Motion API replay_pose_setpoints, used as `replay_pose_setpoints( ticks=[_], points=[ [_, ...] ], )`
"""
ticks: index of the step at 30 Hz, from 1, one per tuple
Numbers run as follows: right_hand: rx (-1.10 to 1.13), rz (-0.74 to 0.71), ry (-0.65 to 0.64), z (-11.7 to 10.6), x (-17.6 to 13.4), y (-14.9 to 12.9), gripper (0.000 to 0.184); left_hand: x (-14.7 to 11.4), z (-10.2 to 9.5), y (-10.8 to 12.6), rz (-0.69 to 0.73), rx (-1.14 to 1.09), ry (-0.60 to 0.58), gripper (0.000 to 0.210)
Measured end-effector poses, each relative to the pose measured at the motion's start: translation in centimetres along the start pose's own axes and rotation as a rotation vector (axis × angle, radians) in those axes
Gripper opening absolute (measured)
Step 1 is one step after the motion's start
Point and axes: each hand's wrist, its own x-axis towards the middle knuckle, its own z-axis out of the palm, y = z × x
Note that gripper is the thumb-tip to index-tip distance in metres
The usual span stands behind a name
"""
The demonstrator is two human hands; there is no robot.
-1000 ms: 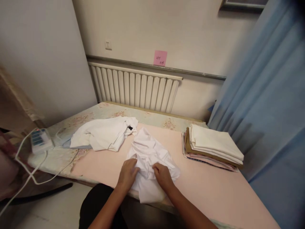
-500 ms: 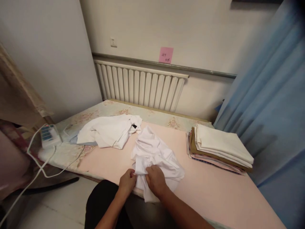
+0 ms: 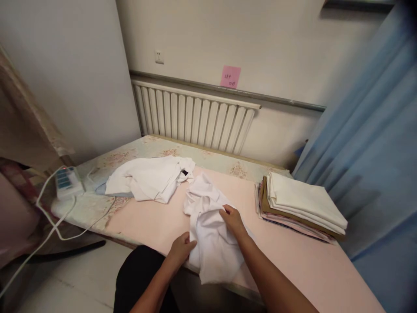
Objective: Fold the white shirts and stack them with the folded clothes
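Observation:
A crumpled white garment (image 3: pixel 215 234) lies at the front edge of the table, part of it hanging over the edge. With fingers pinched, my left hand (image 3: pixel 181 248) grips its left edge low down. Farther up and to the right, my right hand (image 3: pixel 232 218) pinches the cloth near the garment's middle. Between my hands the fabric is spread in loose folds. The garment's exact kind cannot be made out.
White clothes with a black label (image 3: pixel 150 178) lie at back left. A stack of folded fabric (image 3: pixel 302 200) sits at right, beside a blue curtain (image 3: pixel 368 143). A power strip (image 3: pixel 68 182) with cables is at far left; a radiator (image 3: pixel 195 115) stands behind the table.
My right hand has moved up and to the right, drawing cloth along. My left hand has shifted slightly right. The bunched garment is now more spread out toward the front edge.

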Motion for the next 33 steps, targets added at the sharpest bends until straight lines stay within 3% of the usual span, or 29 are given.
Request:
replay_pose_setpoints(
  ticks=[5, 13, 18, 19, 20, 22, 24, 26, 29, 31, 33],
  points=[
    [0.062, -0.004, 0.002, -2.0, 0.0, 0.3, 0.023, -0.5, 0.6, 1.1, 0.097, 0.101, -0.054, 0.021],
    [0.095, 0.027, 0.005, -3.9, -2.3, 0.9, 0.023, -0.4, 1.5, 0.9, 0.139, 0.266, -0.014, 0.018],
    [0.077, 0.044, 0.01, -3.9, -4.5, 1.1, 0.023, -2.6, 1.3, 1.3, 0.246, 0.402, 0.317, 0.031],
    [0.056, 0.035, 0.011, -3.7, -5.0, 0.9, 0.022, -3.3, 1.4, 1.3, 0.271, 0.4, 0.338, 0.029],
    [0.027, 0.013, 0.009, -3.5, -5.6, 0.6, 0.021, -4.0, 1.6, 1.4, 0.275, 0.368, 0.298, 0.028],
    [-0.05, -0.079, -0.008, -2.6, -7.0, -0.1, 0.019, -5.1, 2.3, 1.4, 0.222, 0.202, 0.095, 0.034],
    [-0.137, -0.217, -0.05, -1.4, -8.6, -0.7, 0.019, -5.7, 3.2, 1.1, 0.137, -0.059, -0.123, 0.049],
    [-0.215, -0.359, -0.136, -0.1, -10.3, -1.1, 0.02, -5.9, 4.0, 0.8, 0.042, -0.298, -0.241, 0.063],
    [-0.25, -0.442, -0.319, 1.4, -11.9, -1.0, 0.018, -5.8, 4.7, 0.1, -0.055, -0.528, -0.238, 0.063],
    [-0.154, -0.343, -0.48, 1.6, -11.5, -0.7, 0.015, -5.6, 4.9, -0.4, -0.121, -0.62, -0.154, 0.06],
    [-0.032, -0.168, -0.56, 1.1, -9.6, -0.4, 0.015, -5.3, 4.9, -1.0, -0.206, -0.664, -0.046, 0.058]
  ],
)
